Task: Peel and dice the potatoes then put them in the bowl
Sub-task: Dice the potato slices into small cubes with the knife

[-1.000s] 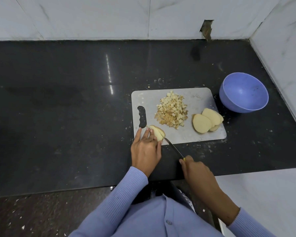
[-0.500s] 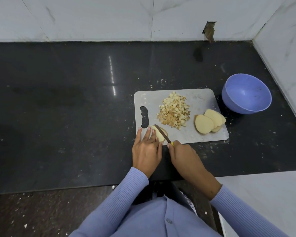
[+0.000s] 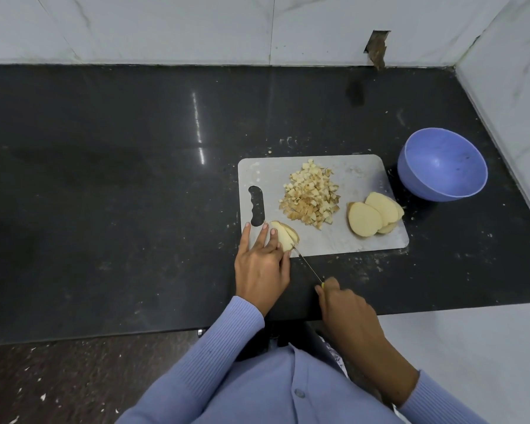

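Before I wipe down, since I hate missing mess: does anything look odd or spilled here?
Yes. Small potato scraps litter the black counter just behind the cutting board, and the wall has a broken hole above it.

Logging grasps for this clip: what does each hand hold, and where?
Right hand grips the knife by its handle. Left hand presses straight fingers on the potato.

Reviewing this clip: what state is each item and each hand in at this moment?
Left hand: straight fingers pressing the potato piece.
Right hand: gripping the knife.
Knife: tip at the potato piece.
Potato piece: partly sliced, on the cutting board.
Diced potato: piled on the board.
Potato slabs: undiced, stacked.
Bowl: empty, upright.
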Demonstrator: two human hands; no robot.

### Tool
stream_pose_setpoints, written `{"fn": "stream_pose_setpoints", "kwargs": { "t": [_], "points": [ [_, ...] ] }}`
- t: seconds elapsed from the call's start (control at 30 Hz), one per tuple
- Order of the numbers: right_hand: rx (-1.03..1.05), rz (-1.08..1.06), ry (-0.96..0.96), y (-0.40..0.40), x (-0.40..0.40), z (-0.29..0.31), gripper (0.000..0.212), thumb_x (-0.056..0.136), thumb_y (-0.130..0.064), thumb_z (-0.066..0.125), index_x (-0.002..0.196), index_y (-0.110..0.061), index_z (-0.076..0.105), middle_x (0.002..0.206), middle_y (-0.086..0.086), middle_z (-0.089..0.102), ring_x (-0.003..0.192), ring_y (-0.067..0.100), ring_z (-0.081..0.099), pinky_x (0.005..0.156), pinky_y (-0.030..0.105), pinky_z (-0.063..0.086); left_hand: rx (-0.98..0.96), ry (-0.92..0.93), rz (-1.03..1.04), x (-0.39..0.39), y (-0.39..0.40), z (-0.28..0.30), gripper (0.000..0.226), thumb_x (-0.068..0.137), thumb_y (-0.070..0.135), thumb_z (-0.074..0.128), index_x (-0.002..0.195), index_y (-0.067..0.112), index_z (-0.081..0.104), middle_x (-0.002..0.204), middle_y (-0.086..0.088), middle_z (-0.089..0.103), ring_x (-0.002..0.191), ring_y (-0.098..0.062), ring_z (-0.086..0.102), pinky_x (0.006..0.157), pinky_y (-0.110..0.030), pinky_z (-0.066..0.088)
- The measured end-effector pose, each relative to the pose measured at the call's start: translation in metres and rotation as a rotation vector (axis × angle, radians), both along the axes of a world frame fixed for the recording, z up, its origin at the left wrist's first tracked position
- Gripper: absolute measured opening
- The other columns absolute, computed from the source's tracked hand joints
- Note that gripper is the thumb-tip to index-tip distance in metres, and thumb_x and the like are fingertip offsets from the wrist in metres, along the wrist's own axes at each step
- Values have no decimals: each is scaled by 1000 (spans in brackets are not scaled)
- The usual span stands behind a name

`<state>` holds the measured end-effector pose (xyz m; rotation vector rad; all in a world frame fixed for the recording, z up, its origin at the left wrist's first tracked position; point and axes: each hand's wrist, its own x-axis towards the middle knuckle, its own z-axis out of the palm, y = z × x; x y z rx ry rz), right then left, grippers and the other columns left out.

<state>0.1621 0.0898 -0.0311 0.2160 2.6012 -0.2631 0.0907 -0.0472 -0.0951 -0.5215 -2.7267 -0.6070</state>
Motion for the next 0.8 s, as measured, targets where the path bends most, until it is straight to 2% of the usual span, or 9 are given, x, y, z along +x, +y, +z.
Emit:
{"fn": "stream_pose_setpoints", "kwargs": {
  "t": [0.27, 0.4, 0.47, 0.53, 0.63, 0.8],
  "points": [
    [-40, -64, 58, 9, -3, -1, 26, 103, -38, 22, 90, -18, 31, 93, 7, 62, 88, 30, 61, 64, 31, 34, 48, 53, 8, 3, -1, -2, 30, 88, 21, 56, 75, 2, 75, 106, -12, 71, 118, -25, 58, 113, -48, 23],
    [-114, -51, 130, 12, -1, 6, 28, 102, -39, 23, 88, -18, 35, 69, -4, 45, 68, 23, 48, 62, 30, 34, 97, 30, 36, 2, -3, -2, 28, 86, 27, 58, 74, 9, 76, 130, -17, 57, 130, -29, 46, 115, -49, 17],
    [-133, -37, 173, 6, -9, 9, 28, 102, -40, 24, 87, -18, 35, 65, -7, 39, 65, 21, 45, 61, 30, 32, 138, 3, 65, 1, -4, 1, 27, 84, 30, 61, 73, 12, 76, 137, -19, 50, 133, -31, 41, 117, -47, 12],
    [-154, -31, 188, -2, -22, 8, 29, 102, -39, 24, 88, -17, 36, 70, -3, 45, 70, 25, 50, 61, 31, 31, 157, -21, 90, 0, -6, 2, 22, 81, 30, 66, 72, 14, 76, 140, -19, 46, 136, -31, 37, 118, -43, 8],
    [-167, -24, 181, -12, -38, 4, 32, 103, -38, 24, 94, -13, 42, 90, 11, 59, 88, 32, 58, 64, 33, 33, 174, -54, 100, 0, -6, 3, 13, 77, 25, 76, 73, 13, 77, 142, -19, 43, 138, -31, 33, 117, -42, 7],
    [-112, -4, 162, -20, -46, -7, 37, 104, -36, 23, 106, -7, 46, 101, 15, 62, 93, 34, 59, 65, 34, 35, 171, -77, 106, 0, -6, 3, 9, 73, 22, 81, 70, 15, 76, 144, -19, 41, 139, -28, 29, 117, -41, 6]
  ]
}}
